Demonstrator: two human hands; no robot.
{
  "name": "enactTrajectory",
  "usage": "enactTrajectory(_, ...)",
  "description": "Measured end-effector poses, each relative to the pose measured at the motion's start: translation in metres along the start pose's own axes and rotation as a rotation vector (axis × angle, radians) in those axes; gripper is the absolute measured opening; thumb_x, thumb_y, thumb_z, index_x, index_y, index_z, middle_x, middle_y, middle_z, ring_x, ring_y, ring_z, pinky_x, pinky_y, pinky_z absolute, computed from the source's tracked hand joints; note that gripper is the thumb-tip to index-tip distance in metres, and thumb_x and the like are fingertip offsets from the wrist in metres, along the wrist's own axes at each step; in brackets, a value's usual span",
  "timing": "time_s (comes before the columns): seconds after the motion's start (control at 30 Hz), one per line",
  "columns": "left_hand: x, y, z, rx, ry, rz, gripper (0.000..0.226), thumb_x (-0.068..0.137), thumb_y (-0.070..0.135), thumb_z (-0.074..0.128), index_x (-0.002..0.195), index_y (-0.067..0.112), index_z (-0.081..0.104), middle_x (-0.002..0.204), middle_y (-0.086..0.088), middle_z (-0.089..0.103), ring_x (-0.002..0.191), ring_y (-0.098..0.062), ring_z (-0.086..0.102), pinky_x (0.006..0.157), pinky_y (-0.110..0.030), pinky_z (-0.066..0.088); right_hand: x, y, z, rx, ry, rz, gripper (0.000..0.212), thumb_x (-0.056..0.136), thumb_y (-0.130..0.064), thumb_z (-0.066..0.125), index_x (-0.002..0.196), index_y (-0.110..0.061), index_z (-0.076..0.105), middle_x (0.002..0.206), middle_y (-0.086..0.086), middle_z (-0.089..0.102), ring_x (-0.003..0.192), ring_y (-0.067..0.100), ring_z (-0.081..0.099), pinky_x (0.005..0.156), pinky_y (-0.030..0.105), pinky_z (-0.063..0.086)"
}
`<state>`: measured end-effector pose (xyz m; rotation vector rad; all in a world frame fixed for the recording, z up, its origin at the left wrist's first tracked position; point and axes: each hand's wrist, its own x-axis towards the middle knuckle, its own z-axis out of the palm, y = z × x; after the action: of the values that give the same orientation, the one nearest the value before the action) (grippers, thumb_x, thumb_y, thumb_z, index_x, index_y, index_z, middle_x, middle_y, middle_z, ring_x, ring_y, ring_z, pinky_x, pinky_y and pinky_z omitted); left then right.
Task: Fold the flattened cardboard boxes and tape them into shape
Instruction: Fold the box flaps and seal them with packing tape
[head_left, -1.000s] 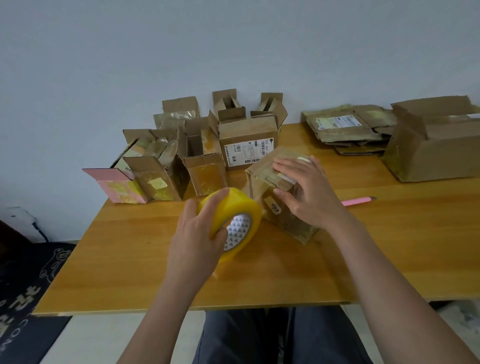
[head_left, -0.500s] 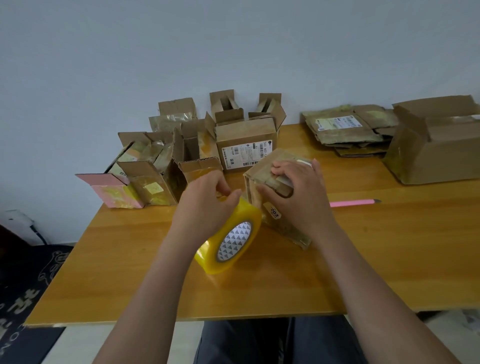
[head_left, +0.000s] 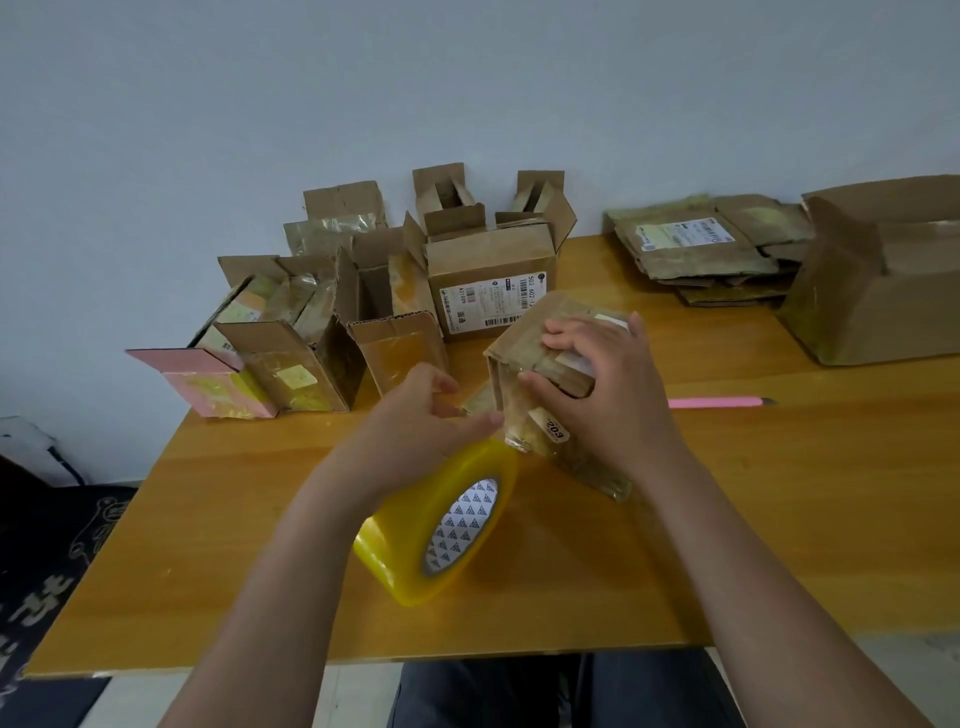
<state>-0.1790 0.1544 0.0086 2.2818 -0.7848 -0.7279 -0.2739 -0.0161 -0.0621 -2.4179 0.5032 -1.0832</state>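
Head-camera view: a person's right hand (head_left: 605, 387) grips a small cardboard box (head_left: 524, 358) standing tilted at the middle of the wooden surface (head_left: 779, 493), fingers curled over its top and thumb on its near side. Beside it, the left hand (head_left: 415, 436) pinches the pulled-out tape end at the box's left edge, with the yellow tape roll (head_left: 439, 527) below the wrist. Assembled boxes (head_left: 488, 280) crowd the far left, flattened boxes (head_left: 696, 249) are stacked far right, and a pink pen (head_left: 719, 402) lies nearby.
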Motion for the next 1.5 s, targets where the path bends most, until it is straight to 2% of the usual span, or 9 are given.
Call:
enactTrajectory(0.27,0.009,-0.002,0.002,-0.042,0.035,0.104,0.011,0.095,0.033,0.059,0.103,0.025,0.059,0.107,0.006,0.066,0.097,-0.011,0.061,0.084,-0.029,0.051,0.001,-0.011,0.008,-0.134,0.02,0.002,0.06,0.078,-0.069,0.055,0.106,-0.017,0.062,0.116,-0.003,0.067,0.113,0.017,0.057,0.119,0.049,0.016)
enactTrajectory(0.57,0.01,0.012,0.003,0.069,-0.007,0.138,0.023,0.101,0.023,0.05,0.106,0.016,0.072,0.101,0.0,0.068,0.094,-0.014,0.062,0.088,-0.033,0.053,0.005,-0.01,0.001,-0.07,-0.058,-0.002,0.055,0.078,-0.063,0.058,0.108,-0.016,0.063,0.118,-0.003,0.066,0.116,0.016,0.056,0.12,0.046,0.009)
enactTrajectory(0.67,0.009,0.011,0.004,0.06,0.017,0.162,0.021,0.1,0.022,0.052,0.107,0.019,0.071,0.103,0.005,0.068,0.096,-0.01,0.062,0.088,-0.032,0.052,0.004,-0.007,-0.024,0.284,-0.113,0.124,0.051,0.087,-0.057,0.06,0.123,-0.021,0.062,0.13,-0.016,0.056,0.125,0.003,0.049,0.113,0.033,0.028)
enactTrajectory(0.73,0.009,0.01,0.005,0.063,0.038,0.168,0.02,0.099,0.022,0.052,0.107,0.02,0.071,0.104,0.006,0.067,0.097,-0.009,0.061,0.085,-0.028,0.05,-0.003,0.004,-0.042,0.411,0.097,0.195,0.033,0.097,-0.039,0.056,0.122,-0.019,0.063,0.124,-0.016,0.059,0.121,0.003,0.053,0.101,0.034,0.046)
enactTrajectory(0.8,0.009,0.011,0.007,0.065,0.06,0.174,0.019,0.099,0.023,0.053,0.107,0.02,0.07,0.103,0.006,0.067,0.096,-0.008,0.06,0.08,-0.024,0.048,-0.01,0.032,-0.054,0.132,0.226,0.274,0.021,0.098,-0.02,0.055,0.114,-0.016,0.068,0.108,-0.009,0.063,0.11,0.015,0.058,0.092,0.038,0.049)
enactTrajectory(0.9,0.008,0.012,0.01,0.079,0.085,0.18,0.019,0.099,0.023,0.053,0.105,0.019,0.07,0.1,0.006,0.067,0.094,-0.009,0.061,0.074,-0.021,0.045,-0.021,0.079,-0.054,-0.384,-0.081,0.475,0.029,0.097,-0.011,0.051,0.119,-0.015,0.069,0.109,0.009,0.061,0.109,0.031,0.049,0.089,0.039,0.041)
enactTrajectory(1.2,0.003,0.012,0.007,0.057,0.098,0.095,0.024,0.099,0.029,0.053,0.098,0.021,0.076,0.095,0.004,0.069,0.091,-0.015,0.062,0.078,-0.029,0.049,-0.032,0.083,-0.049,-0.849,-0.243,0.409,0.019,0.094,-0.01,0.049,0.094,-0.016,0.067,0.097,0.007,0.059,0.103,0.029,0.043,0.085,0.039,0.035)
enactTrajectory(1.37,-0.003,0.01,0.006,0.0,0.099,0.085,0.024,0.099,0.029,0.054,0.099,0.022,0.076,0.097,0.008,0.068,0.094,-0.013,0.061,0.094,-0.04,0.049,-0.022,0.055,-0.073,-0.612,0.061,0.359,0.016,0.092,-0.029,0.061,0.091,-0.014,0.064,0.078,0.002,0.059,0.084,0.022,0.046,0.073,0.038,0.037)
enactTrajectory(1.5,-0.004,0.013,0.007,0.007,0.092,0.096,0.023,0.099,0.027,0.054,0.098,0.021,0.077,0.097,0.006,0.07,0.094,-0.016,0.063,0.094,-0.043,0.051,-0.013,0.011,-0.083,0.151,0.318,0.273,0.013,0.092,-0.021,0.061,0.082,-0.018,0.054,0.069,-0.005,0.055,0.064,0.003,0.051,0.059,0.022,0.044)
